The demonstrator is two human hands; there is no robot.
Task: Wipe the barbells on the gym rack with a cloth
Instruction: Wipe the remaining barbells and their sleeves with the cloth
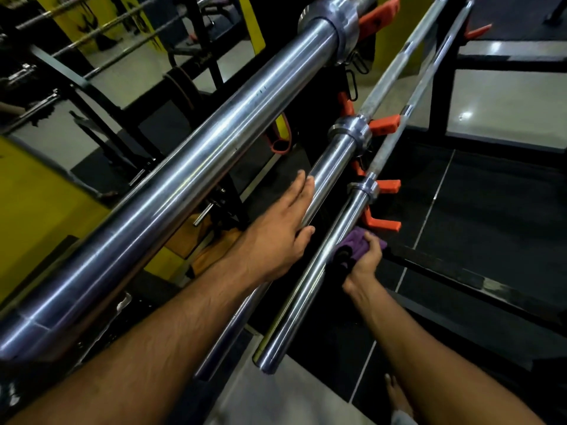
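Note:
Three chrome barbells lie stacked on a rack with orange hooks [387, 124]. The top barbell sleeve [171, 191] runs diagonally across the view. My left hand [279, 228] rests on the middle barbell sleeve [333, 167], fingers straight along it and thumb beneath. My right hand [366, 265] grips a purple cloth [356, 243] and presses it against the lowest barbell sleeve [310, 286], just below its collar [363, 188]. Part of the cloth is hidden behind the sleeve.
The black rack frame [438, 265] stands at the right over dark floor tiles. Yellow walls [33, 204] and more bars [101, 26] lie at the left and back. A bare foot [397, 394] shows at the bottom. Carabiners [352, 84] hang near the top collar.

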